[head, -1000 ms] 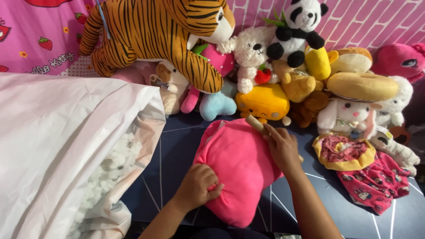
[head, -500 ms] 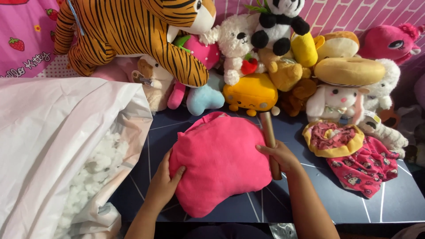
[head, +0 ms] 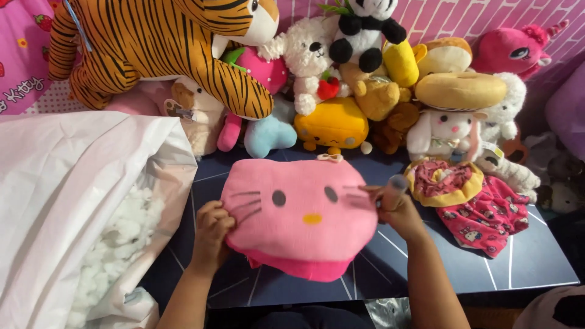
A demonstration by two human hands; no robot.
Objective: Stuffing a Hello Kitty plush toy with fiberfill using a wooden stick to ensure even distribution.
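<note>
The pink cushion [head: 301, 216] now lies face up on the dark desk [head: 524, 256]: half a second ago only its plain pink back showed, and now a cat face with two dark eyes, a yellow nose and whiskers is on top. It has also shifted a little toward the row of plush toys. The left hand [head: 213, 234] is closed on the cushion's left edge, fingers curled over the fabric. The right hand [head: 396, 210] touches the right edge and grips a short wooden stick [head: 395, 187], which stands nearly upright in the fist; before, it lay along the cushion's side.

At left a big white bag [head: 73, 201] gapes open, with loose white stuffing [head: 116, 244] inside. A small tag hangs on the brown bear [head: 183, 113] under the tiger [head: 164, 49]. A pink cloth [head: 18, 61] with strawberries and white lettering sits at top left.
</note>
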